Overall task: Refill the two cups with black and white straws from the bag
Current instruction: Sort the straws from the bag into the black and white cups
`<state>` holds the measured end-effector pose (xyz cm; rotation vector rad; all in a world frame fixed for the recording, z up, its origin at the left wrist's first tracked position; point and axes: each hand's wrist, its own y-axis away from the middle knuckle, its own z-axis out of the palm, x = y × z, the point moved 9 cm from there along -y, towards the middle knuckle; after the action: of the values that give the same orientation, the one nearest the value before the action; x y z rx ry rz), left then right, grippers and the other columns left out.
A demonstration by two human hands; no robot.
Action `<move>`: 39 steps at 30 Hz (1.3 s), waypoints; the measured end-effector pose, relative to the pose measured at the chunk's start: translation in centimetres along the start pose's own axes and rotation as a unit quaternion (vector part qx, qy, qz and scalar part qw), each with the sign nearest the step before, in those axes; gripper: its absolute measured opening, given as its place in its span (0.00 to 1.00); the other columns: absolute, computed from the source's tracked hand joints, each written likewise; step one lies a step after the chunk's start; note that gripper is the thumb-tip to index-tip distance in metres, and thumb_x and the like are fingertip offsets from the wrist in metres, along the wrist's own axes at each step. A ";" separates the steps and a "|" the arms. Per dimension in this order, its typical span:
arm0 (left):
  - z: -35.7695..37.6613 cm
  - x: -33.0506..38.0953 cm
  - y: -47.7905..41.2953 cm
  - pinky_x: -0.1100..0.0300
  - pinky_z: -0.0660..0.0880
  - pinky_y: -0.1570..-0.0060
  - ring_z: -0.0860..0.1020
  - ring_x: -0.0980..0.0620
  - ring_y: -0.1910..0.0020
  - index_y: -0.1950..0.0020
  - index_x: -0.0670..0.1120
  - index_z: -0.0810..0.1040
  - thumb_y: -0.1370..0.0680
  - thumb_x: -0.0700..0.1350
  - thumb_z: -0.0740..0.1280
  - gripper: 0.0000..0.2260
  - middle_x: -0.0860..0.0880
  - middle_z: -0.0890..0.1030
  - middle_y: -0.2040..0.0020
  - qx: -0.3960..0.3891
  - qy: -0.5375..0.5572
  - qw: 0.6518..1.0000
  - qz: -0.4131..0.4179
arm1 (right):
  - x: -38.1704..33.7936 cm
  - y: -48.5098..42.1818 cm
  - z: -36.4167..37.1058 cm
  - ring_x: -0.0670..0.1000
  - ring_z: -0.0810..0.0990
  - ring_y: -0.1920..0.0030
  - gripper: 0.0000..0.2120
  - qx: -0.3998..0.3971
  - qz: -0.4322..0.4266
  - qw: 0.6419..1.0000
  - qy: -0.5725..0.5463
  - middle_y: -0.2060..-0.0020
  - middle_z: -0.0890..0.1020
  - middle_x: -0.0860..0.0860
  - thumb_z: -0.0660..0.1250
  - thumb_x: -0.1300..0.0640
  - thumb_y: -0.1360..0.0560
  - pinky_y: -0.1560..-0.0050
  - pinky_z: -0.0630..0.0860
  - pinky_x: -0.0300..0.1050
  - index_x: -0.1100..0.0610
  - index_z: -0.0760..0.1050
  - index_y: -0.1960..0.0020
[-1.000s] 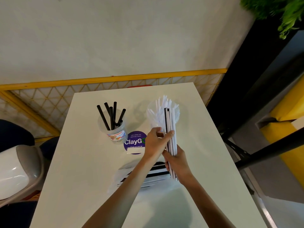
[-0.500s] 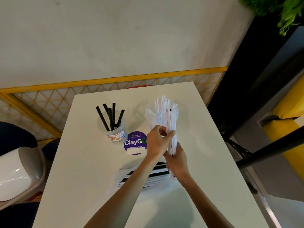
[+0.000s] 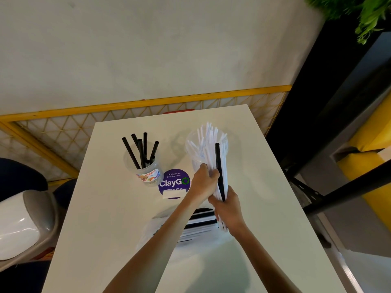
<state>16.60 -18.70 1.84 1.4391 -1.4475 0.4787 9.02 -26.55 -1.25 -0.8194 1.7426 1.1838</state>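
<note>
My right hand [image 3: 227, 210] grips a bundle of straws [image 3: 221, 180], mostly white with one black straw facing me, held upright in front of the clear cup of white straws [image 3: 193, 148]. My left hand [image 3: 204, 180] pinches some white straws at the bundle's left side. To the left stands a clear cup of black straws [image 3: 148, 172] holding several. The clear bag [image 3: 196, 226] with black and white straws lies on the white table [image 3: 105, 218], partly hidden under my forearms.
A round purple ClayGo sticker [image 3: 174, 183] sits between the cups and the bag. A white and grey chair [image 3: 23, 220] stands at the left. Yellow lattice fencing [image 3: 63, 127] runs behind the table, and black metal bars [image 3: 347, 187] cross on the right.
The bundle has turned in my right hand, so the black straw faces me more fully. My left hand's fingers have shifted on the white straws. Both hands stay before the white-straw cup.
</note>
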 end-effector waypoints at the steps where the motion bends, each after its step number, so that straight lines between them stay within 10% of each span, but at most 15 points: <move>1: 0.0 0.1 -0.1 0.60 0.66 0.69 0.66 0.53 0.70 0.57 0.42 0.64 0.21 0.45 0.57 0.08 0.50 0.67 0.66 -0.005 -0.001 1.000 0.000 | 0.1 0.0 -0.1 0.51 0.70 0.74 0.08 0.000 0.002 1.000 -0.001 0.69 0.74 0.53 0.67 0.62 0.29 0.74 0.71 0.42 0.55 0.69 0.59; 8: -1.0 1.7 -1.4 0.54 0.77 0.65 0.79 0.46 0.68 0.55 0.42 0.65 0.19 0.43 0.53 0.07 0.44 0.80 0.63 -0.031 -0.055 0.998 0.011 | -0.1 -0.1 -0.1 0.47 0.67 0.80 0.10 -0.014 0.013 1.000 0.007 0.70 0.71 0.54 0.66 0.64 0.30 0.79 0.67 0.38 0.61 0.71 0.50; 16: -6.7 6.1 -4.4 0.56 0.80 0.65 0.80 0.50 0.67 0.45 0.41 0.65 0.18 0.42 0.54 0.05 0.40 0.81 0.54 0.032 -0.012 0.999 0.002 | 0.3 0.1 0.3 0.44 0.62 0.82 0.08 -0.045 0.034 0.998 -0.039 0.75 0.66 0.51 0.63 0.65 0.26 0.81 0.64 0.37 0.58 0.66 0.62; 31: -13.1 12.6 -2.6 0.54 0.79 0.66 0.80 0.53 0.64 0.46 0.40 0.67 0.18 0.43 0.52 0.08 0.53 0.79 0.62 0.320 0.029 0.875 0.361 | 1.6 -1.5 -2.2 0.46 0.60 0.82 0.07 0.030 0.096 0.981 -0.168 0.77 0.63 0.50 0.60 0.68 0.25 0.82 0.61 0.36 0.58 0.67 0.58; 35: -11.2 10.1 -4.1 0.69 0.73 0.68 0.77 0.54 0.69 0.44 0.35 0.67 0.18 0.43 0.52 0.11 0.51 0.80 0.59 0.308 -0.023 0.888 0.340 | 1.7 -1.6 -2.2 0.46 0.60 0.82 0.06 0.029 0.101 0.981 -0.163 0.77 0.63 0.49 0.60 0.68 0.25 0.81 0.60 0.36 0.58 0.67 0.57; 39: -9.0 8.0 -5.9 0.63 0.76 0.66 0.81 0.47 0.63 0.43 0.35 0.67 0.18 0.43 0.53 0.11 0.44 0.83 0.53 0.267 -0.065 0.914 0.297 | 1.3 -1.7 -1.9 0.46 0.60 0.82 0.06 0.022 0.096 0.982 -0.159 0.77 0.63 0.49 0.60 0.67 0.25 0.81 0.61 0.36 0.58 0.68 0.57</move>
<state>26.92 -16.60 10.21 1.4321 -1.9677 1.2584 9.39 -28.93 -2.69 -0.4150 1.5999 1.3182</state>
